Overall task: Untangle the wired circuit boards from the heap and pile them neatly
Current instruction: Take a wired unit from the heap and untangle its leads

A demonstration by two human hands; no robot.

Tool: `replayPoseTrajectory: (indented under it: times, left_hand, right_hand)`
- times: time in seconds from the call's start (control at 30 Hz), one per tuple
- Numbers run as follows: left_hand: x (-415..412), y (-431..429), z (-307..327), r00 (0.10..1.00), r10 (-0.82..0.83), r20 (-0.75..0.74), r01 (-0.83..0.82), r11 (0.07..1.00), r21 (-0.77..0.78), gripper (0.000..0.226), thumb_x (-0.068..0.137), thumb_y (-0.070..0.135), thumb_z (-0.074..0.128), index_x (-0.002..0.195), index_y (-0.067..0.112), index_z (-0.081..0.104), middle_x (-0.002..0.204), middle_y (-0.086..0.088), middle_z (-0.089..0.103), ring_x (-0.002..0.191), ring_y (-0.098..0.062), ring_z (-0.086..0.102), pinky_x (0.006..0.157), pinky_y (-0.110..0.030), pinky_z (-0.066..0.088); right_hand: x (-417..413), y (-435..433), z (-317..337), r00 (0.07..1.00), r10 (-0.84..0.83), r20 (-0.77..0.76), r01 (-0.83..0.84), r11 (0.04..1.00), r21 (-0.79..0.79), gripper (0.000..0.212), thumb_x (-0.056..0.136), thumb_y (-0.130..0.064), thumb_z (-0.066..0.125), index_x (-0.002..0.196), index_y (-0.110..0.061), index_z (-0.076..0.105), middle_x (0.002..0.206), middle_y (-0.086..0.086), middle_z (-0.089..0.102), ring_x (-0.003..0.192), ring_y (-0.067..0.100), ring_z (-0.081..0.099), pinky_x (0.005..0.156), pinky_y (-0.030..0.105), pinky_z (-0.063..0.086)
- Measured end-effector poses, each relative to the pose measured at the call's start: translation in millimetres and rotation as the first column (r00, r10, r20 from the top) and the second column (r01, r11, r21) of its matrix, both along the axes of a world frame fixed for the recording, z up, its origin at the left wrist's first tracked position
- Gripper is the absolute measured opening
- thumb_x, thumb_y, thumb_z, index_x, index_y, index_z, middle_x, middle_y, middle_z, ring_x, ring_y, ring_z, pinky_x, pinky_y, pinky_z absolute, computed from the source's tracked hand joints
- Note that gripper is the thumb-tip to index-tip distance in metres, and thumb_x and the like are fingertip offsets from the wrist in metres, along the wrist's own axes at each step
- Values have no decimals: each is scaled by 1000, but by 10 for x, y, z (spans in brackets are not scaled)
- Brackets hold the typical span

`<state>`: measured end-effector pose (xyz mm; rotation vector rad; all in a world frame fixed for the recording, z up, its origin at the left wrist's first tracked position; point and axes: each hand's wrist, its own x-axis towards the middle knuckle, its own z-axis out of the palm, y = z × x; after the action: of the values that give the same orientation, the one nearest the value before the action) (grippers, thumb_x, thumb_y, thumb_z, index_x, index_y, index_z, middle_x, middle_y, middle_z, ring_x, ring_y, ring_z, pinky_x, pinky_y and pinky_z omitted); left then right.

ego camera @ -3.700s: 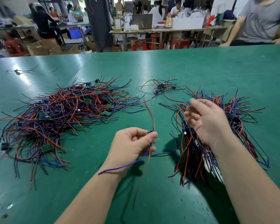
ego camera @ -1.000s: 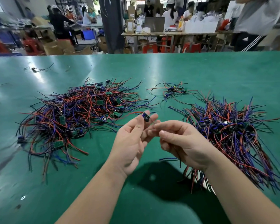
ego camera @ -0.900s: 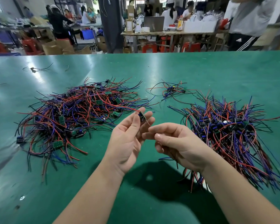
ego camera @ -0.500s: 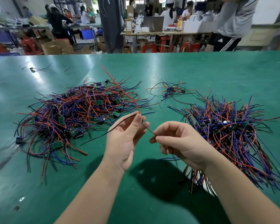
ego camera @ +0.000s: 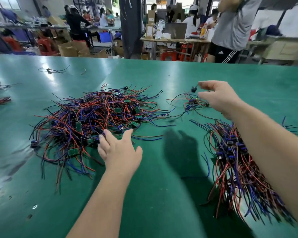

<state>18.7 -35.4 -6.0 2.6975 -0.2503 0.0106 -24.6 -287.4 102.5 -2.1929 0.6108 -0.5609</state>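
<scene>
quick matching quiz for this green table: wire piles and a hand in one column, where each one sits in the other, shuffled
1 big tangled heap of red, blue and black wired green boards
2 tidier bundle of red and blue wired boards
3 small loose cluster of wires
4 left hand

a partly hidden by the right forearm
b fingers spread at the heap's near edge
c far side, next to the right hand
d left part of the green table

Pairs: 1-d, 2-a, 3-c, 4-b
</scene>
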Motion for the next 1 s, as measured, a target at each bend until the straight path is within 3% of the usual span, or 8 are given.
replayPoseTrajectory:
  times: [0.07, 0.23, 0.43, 0.6, 0.7, 0.77, 0.9, 1.0]
  left_hand:
    - [74, 44, -27, 998, 40, -39, -37, 997, 65, 59, 88, 53, 52, 141, 47, 29, 156, -25, -1, 144, -39, -4, 115, -50, 1]
    - [186, 98, -65, 992, 116, -51, -113, 991, 65, 55, 87, 57, 49, 139, 41, 39, 158, -15, 7, 145, -34, -2, 114, -54, -2]
    - [185, 134, -26, 982, 150, 116, -159, 984, 74, 28, 92, 35, 49, 118, 31, 61, 126, 1, 53, 125, -27, 34, 107, -49, 16]
    - [115, 110, 62, 932, 114, 343, -27, 969, -247, 30, 90, 27, 60, 118, 35, 61, 102, 10, 69, 101, -21, 54, 85, -34, 20]
    - [15, 66, 120, 884, 77, 461, 165, 871, -463, 44, 83, 20, 71, 124, 26, 55, 87, 14, 67, 80, -16, 60, 83, -29, 27]
    - [-39, 40, 144, 848, 35, 529, 287, 809, -513, 34, 82, 17, 73, 115, 19, 65, 87, 8, 71, 77, -15, 66, 79, -28, 44]
    - [-112, 6, 192, 719, 153, 678, 349, 764, -543, 11, 85, 19, 71, 93, 14, 75, 84, 0, 74, 72, -15, 65, 69, -26, 51]
    - [-147, 6, 307, 890, 225, 396, 285, 402, -870, 8, 85, 26, 70, 79, 31, 69, 69, 12, 68, 59, -4, 60, 56, -21, 49]
  right_hand:
    - [-4, -9, -54, 994, 9, -109, -22, 993, -112, 62, 87, -16, 63, 144, -19, 39, 147, 0, 42, 132, 19, 41, 106, 26, 28]
    - [-208, 138, -239, 980, -22, -200, -27, 971, -237, 62, 83, -20, 62, 140, -28, 40, 146, 6, 40, 124, 24, 44, 108, 45, 34]
    - [-654, 451, -529, 998, 50, -26, -53, 991, -125, 34, 83, -16, 64, 113, -32, 62, 122, 2, 56, 111, 13, 51, 90, 24, 35]
    - [-831, 695, -835, 989, 38, 142, -50, 995, 83, 24, 83, -2, 63, 91, -24, 70, 82, -11, 68, 69, -4, 61, 65, 13, 47]
    - [-863, 839, -928, 982, 152, 117, -166, 979, 122, 26, 85, -5, 62, 84, -30, 67, 76, -5, 72, 72, 10, 69, 73, 28, 56]
    - [-878, 891, -957, 968, 236, 84, -246, 959, 141, 25, 86, -7, 62, 83, -32, 67, 76, -5, 72, 70, 9, 69, 72, 29, 56]
    - [-870, 900, -972, 969, 242, 45, -246, 952, 184, 26, 87, -6, 60, 81, -30, 67, 73, -9, 73, 70, 7, 69, 73, 25, 56]
    - [-869, 914, -943, 969, 214, 120, -239, 939, 249, 25, 87, -2, 59, 83, -26, 69, 73, -2, 73, 69, 14, 69, 73, 31, 56]
